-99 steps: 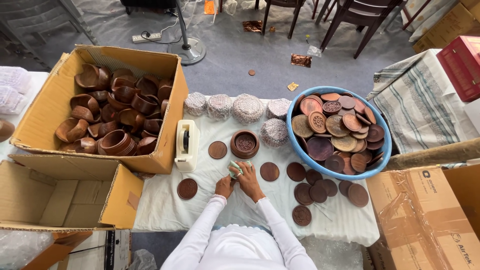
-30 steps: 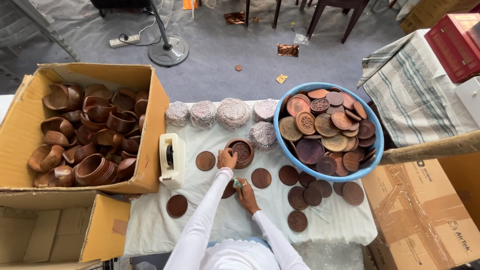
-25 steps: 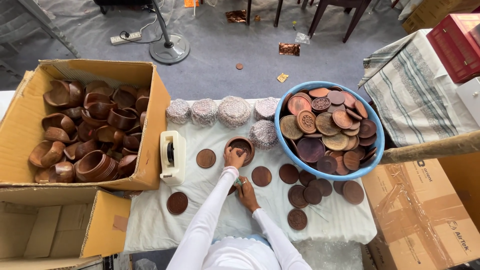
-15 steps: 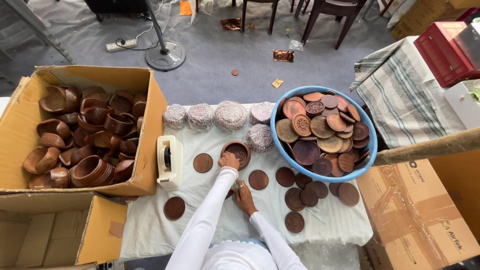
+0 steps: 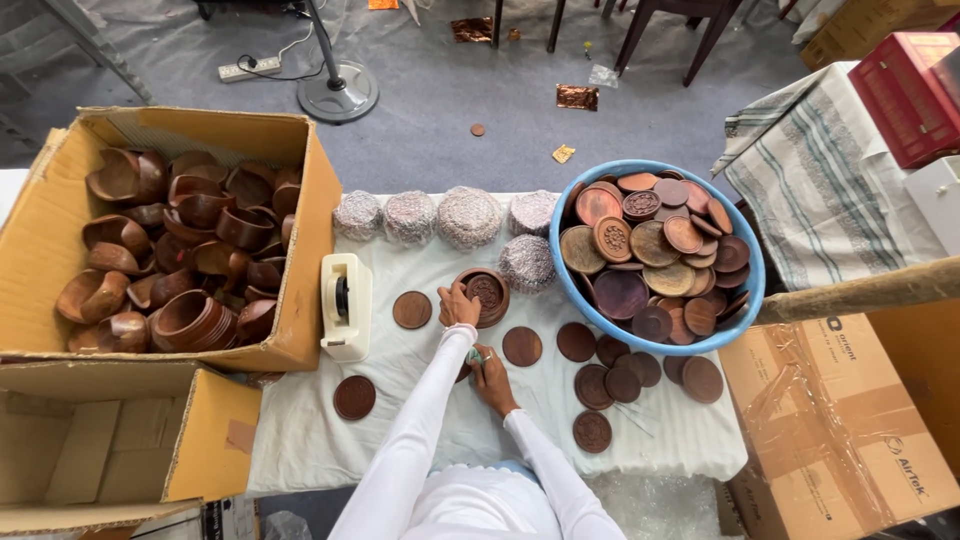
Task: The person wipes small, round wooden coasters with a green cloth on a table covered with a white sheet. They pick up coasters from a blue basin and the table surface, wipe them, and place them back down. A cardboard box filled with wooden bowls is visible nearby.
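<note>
Box (image 5: 310, 200): filled with wooden bowls (image 5: 180, 250).
Basin (image 5: 745, 320): blue, heaped with lids (image 5: 655, 255).
Tape dispenser (image 5: 345, 305): placed beside box.
Wrapped bundles (image 5: 440, 217): lined along cloth's far edge.

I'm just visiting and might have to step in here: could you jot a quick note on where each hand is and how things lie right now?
Left hand: stretched forward, resting on the rim of the small round wooden box on the white cloth.
Right hand: close to the body, closed on a small pale green thing; what it is cannot be told.
Around: loose wooden lids on the cloth, more in the blue basin, wooden bowls in the cardboard box, tape dispenser at left.
Done: four wrapped bundles at the far edge.
Left: many loose lids and bowls.
</note>
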